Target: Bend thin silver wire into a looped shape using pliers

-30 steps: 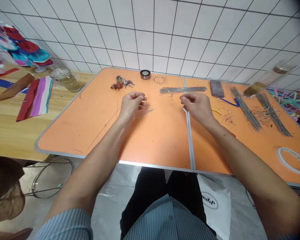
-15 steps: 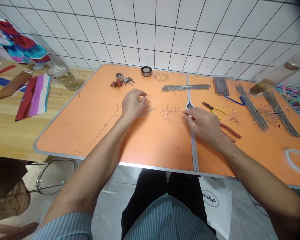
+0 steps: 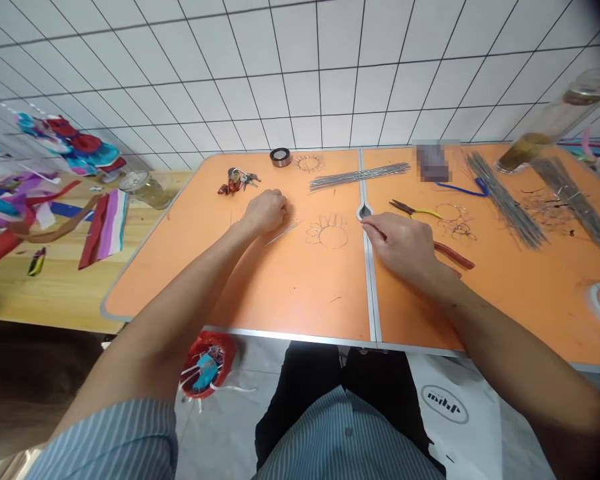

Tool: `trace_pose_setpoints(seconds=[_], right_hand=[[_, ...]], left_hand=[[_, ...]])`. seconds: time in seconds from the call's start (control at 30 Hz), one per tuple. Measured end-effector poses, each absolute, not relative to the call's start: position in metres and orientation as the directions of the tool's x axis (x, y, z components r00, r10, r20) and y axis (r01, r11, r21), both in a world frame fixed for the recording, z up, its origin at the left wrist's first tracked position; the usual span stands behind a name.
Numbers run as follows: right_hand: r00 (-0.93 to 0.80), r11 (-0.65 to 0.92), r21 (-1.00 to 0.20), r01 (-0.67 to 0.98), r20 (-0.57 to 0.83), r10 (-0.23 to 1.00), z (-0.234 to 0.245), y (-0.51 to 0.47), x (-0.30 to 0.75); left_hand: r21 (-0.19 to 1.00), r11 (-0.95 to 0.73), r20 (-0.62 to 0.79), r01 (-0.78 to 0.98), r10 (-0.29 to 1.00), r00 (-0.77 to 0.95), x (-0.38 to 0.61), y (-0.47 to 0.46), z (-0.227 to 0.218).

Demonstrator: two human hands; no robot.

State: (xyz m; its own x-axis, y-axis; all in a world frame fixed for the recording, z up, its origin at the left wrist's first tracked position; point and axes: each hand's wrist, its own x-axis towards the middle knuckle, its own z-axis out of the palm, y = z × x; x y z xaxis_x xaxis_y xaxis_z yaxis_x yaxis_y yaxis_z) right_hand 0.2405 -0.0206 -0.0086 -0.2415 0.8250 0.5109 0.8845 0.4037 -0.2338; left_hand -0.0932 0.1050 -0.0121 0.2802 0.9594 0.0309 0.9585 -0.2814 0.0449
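Note:
My left hand [image 3: 267, 211] is over the left-middle of the orange table, its fingers curled together; whatever they hold, if anything, is hidden. Just beside it lie several short thin wires [image 3: 283, 232]. A flower-shaped wire ring [image 3: 329, 235] with looped petals rests flat between my hands, touched by neither. My right hand [image 3: 403, 241] is closed near the table's centre seam, thumb and fingers together. I cannot make out anything in that grip. Pliers with red handles [image 3: 454, 255] lie partly under and beside the right hand. Behind them are yellow-handled pliers [image 3: 415, 210].
Keys [image 3: 245, 179], a roll of black tape [image 3: 281, 157] and another wire ring [image 3: 308, 163] lie at the back. A wire bundle [image 3: 359, 176] crosses the seam. More bundles [image 3: 505, 200] and a tilted glass bottle [image 3: 535, 143] stand right. Ribbons [image 3: 104, 230] and a jar [image 3: 147, 190] are left.
The view has shifted, bringing a red bag on the floor into sight. My left hand's fingers have curled in more. My right hand's fingers have drawn closer together, away from the wire ring.

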Motion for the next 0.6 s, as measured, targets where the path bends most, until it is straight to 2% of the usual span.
trace_pose_setpoints(seconds=[0.17, 0.37, 0.5, 0.6], right_hand=[[-0.282, 0.421, -0.188, 0.887, 0.503, 0.817, -0.011, -0.023, 0.235], [-0.349, 0.452, -0.162, 0.877, 0.430, 0.833, -0.012, -0.027, 0.227], [-0.336, 0.422, -0.170, 0.890, 0.380, 0.862, -0.011, -0.027, 0.226], [-0.316, 0.411, -0.180, 0.894, 0.397, 0.862, -0.012, -0.023, 0.228]], left_hand=[[0.043, -0.257, 0.036, 0.965, 0.966, 0.255, -0.098, 0.109, -0.014], [0.049, -0.264, -0.041, 0.963, 0.963, 0.266, -0.098, 0.116, -0.016], [0.012, -0.272, -0.057, 0.962, 0.961, 0.272, -0.093, 0.115, -0.020], [-0.031, -0.283, -0.052, 0.959, 0.958, 0.281, -0.090, 0.111, -0.020]])
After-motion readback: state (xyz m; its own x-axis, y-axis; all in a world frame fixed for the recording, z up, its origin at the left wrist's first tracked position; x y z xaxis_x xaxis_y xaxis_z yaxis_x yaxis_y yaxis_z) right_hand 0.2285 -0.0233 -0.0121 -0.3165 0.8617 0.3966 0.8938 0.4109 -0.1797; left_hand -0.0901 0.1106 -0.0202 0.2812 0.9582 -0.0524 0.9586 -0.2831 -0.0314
